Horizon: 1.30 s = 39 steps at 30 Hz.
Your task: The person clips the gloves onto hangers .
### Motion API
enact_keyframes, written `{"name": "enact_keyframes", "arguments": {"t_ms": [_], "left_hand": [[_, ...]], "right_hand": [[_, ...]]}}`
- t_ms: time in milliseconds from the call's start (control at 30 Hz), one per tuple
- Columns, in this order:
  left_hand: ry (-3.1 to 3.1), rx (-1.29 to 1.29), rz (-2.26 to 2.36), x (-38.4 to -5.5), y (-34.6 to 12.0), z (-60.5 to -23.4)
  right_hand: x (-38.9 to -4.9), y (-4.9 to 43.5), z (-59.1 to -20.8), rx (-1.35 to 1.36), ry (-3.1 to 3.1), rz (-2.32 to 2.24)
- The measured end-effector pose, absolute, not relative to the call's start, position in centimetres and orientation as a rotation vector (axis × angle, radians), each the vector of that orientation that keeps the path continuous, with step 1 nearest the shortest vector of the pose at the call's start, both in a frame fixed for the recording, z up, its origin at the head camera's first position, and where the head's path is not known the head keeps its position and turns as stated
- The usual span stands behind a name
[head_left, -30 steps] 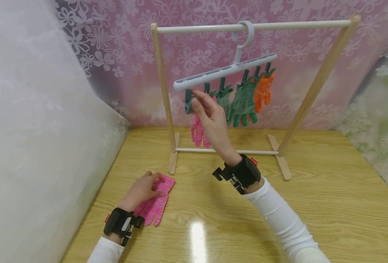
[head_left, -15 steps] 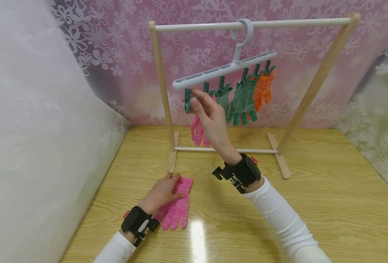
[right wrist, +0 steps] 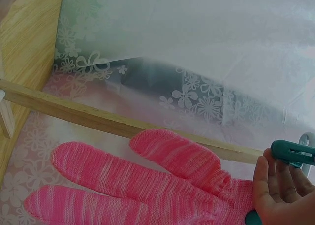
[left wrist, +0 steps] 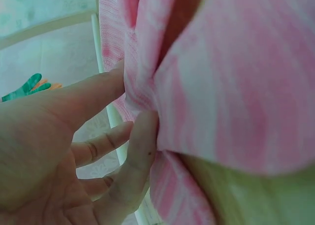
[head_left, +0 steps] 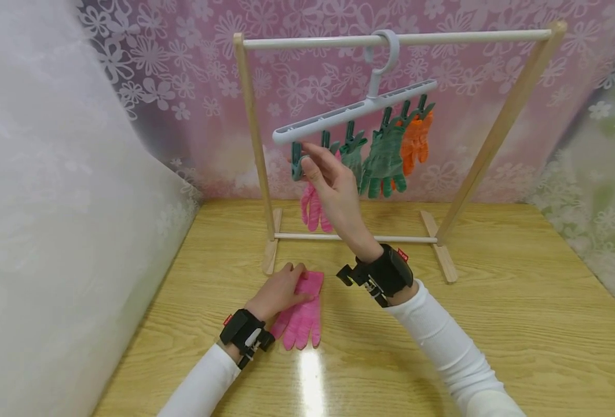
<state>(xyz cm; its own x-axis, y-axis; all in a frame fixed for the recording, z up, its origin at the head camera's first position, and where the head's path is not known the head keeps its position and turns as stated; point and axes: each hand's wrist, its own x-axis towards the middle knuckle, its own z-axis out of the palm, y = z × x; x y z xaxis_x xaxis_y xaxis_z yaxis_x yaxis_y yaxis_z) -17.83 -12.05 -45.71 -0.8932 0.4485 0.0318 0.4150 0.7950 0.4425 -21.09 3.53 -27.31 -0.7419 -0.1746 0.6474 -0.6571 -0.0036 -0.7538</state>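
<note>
My left hand [head_left: 281,292] pinches a pink knit glove [head_left: 303,321] low over the wooden table, its fingers pointing toward me. In the left wrist view, the glove's striped fabric [left wrist: 221,87] bunches between thumb and finger. My right hand [head_left: 341,194] is raised to the left end of a pale grey hanger [head_left: 354,113], where it pinches a dark green clip [head_left: 296,161] between thumb and fingers. Another pink glove [right wrist: 147,185] hangs from the neighbouring clip, partly hidden behind the right hand in the head view.
Green gloves [head_left: 385,162] and an orange glove [head_left: 417,145] hang from clips farther right. The hanger hooks over the white top rod [head_left: 469,38] of a wooden-legged rack, tilting down to the left. A lower rod [head_left: 406,239] joins its feet. A whitish sheet [head_left: 78,202] borders the left side.
My left hand has moved right and slightly away from me, bringing the pink glove with it toward the rack. The right hand stays at the clip.
</note>
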Motion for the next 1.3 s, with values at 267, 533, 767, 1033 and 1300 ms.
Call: {"name": "enact_keyframes", "arguments": {"t_ms": [267, 533, 767, 1033, 1300], "left_hand": [[2.950, 0.724, 0.707, -19.3, -10.8, -45.6], [2.912, 0.687, 0.700, -20.6, -11.0, -44.2], [3.066, 0.561, 0.650, -21.4, -11.1, -43.7], [3.086, 0.460, 0.514, -21.6, -10.4, -45.0], [3.043, 0.533, 0.664, -21.6, -10.5, -45.0]], "right_hand": [[-21.0, 3.6, -27.3, 0.866, -1.916, 1.797], [-21.1, 3.8, -27.3, 0.866, -1.919, 1.783], [-21.0, 3.8, -27.4, 0.859, -1.923, 1.787], [-21.0, 3.7, -27.3, 0.870, -1.916, 1.796], [-21.0, 3.7, -27.2, 0.871, -1.918, 1.790]]}}
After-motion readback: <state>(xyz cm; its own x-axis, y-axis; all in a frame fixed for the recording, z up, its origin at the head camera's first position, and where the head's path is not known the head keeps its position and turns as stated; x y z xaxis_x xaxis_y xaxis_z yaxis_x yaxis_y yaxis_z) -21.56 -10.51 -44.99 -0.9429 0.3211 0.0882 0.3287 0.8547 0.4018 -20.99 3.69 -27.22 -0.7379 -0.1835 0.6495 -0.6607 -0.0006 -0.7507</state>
